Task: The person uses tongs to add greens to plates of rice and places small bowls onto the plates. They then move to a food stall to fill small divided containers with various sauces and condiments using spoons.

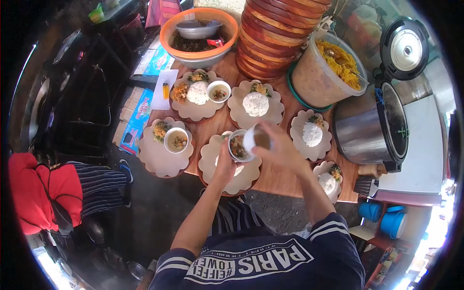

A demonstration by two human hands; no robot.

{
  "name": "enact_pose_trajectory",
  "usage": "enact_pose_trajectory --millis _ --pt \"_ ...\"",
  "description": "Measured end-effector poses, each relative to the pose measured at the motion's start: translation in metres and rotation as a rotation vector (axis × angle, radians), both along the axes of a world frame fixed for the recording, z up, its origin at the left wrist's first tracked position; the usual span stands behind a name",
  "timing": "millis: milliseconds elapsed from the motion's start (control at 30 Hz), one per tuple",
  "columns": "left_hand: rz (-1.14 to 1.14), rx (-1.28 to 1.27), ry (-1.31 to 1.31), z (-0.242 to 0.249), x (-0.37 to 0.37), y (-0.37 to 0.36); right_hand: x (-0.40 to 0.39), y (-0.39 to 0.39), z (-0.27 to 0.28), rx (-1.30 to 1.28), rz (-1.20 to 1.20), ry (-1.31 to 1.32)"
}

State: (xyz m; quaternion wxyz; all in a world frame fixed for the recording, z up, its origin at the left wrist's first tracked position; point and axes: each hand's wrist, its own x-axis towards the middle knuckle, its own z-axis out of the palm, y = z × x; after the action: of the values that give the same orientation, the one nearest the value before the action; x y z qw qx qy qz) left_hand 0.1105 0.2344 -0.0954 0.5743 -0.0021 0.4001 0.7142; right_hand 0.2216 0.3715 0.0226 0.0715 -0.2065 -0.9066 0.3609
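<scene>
My left hand (224, 164) is closed round a small white bowl (235, 155) of chopped vegetables. Tilted against its right side is a white cup (248, 141) with what looks like broth in it, gripped by my right hand (279, 147). Both are above a scalloped plate (249, 180) whose white rice is partly hidden by my left hand. To the left, another scalloped plate (157, 159) bears a topping and a white bowl (177, 140) of soup. Behind my hands, a third plate (237, 104) carries a rice mound (255, 104) and greens.
More rice plates stand at the back left (193, 112) and right (314, 153). Stacked wooden plates (263, 48), a tub of yellow rice (314, 72), an open rice cooker (362, 130) and an orange basket (166, 41) line the back. A person in red (43, 193) is at left.
</scene>
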Motion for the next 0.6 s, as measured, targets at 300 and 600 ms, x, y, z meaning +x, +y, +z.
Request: enact_pose_trajectory --millis 300,600 --pt "0.070 -0.056 -0.067 -0.006 0.019 -0.014 0.001 0.133 -0.076 0.152 -0.283 -0.204" --pt "0.119 -0.007 -0.044 -0.003 0.021 -0.037 -0.018 0.163 -0.143 0.229 -0.240 -0.286"
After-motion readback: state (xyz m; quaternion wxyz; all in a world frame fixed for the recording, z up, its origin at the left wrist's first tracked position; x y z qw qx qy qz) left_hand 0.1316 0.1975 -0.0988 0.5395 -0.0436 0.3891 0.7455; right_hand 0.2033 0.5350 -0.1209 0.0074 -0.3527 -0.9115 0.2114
